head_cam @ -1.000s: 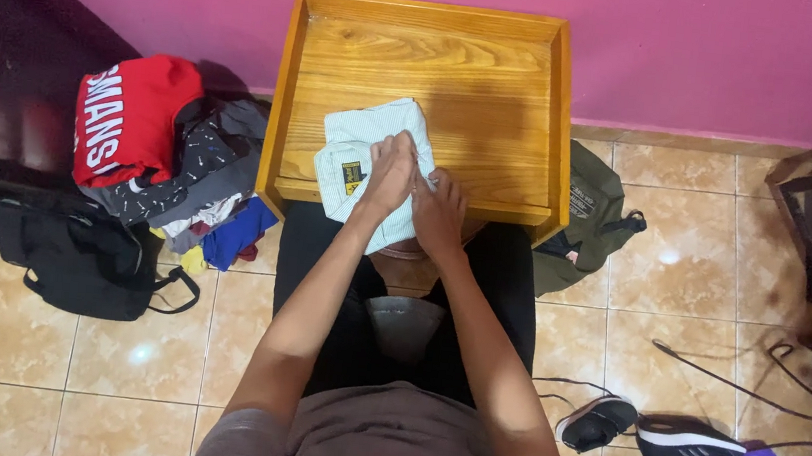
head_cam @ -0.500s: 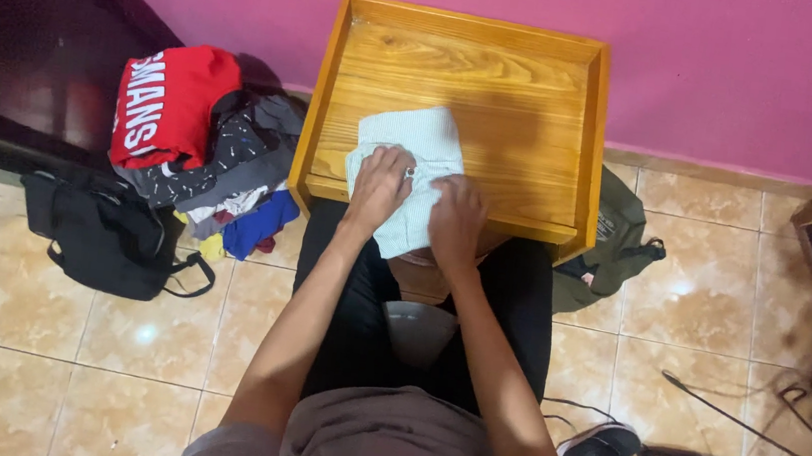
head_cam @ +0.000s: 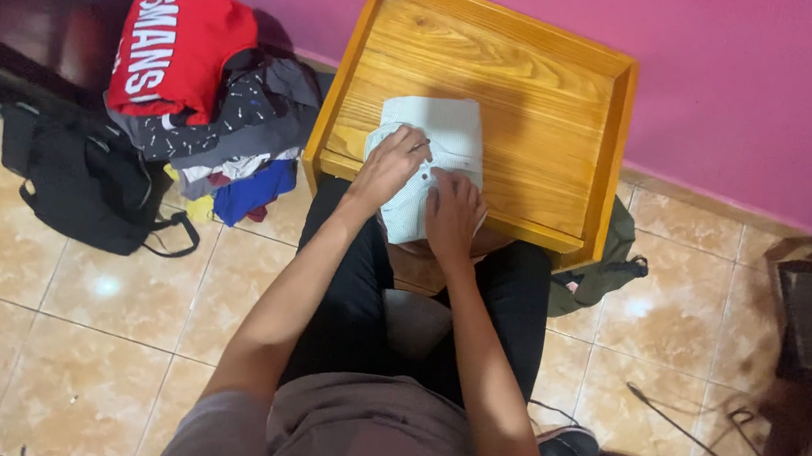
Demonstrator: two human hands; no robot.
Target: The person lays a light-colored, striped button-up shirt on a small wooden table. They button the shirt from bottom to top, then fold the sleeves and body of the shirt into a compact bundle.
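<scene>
Pink wall (head_cam: 743, 82) backs a wooden tray table (head_cam: 540, 101) on a tiled floor (head_cam: 44, 321). Folded pale shirt (head_cam: 441, 131) lies at its near edge; left hand (head_cam: 391, 164) and right hand (head_cam: 453, 213) press flat on it, gripping nothing. Clothes pile (head_cam: 204, 96) and black bag (head_cam: 79, 184) sit beside the table.

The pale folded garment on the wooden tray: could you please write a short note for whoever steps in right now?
Left hand presses flat on the pale folded garment; right hand presses its near edge. The garment lies on the wooden tray, overhanging the near rim. It looks already folded; the pile of clothes on the floor to the left is untouched.
</scene>
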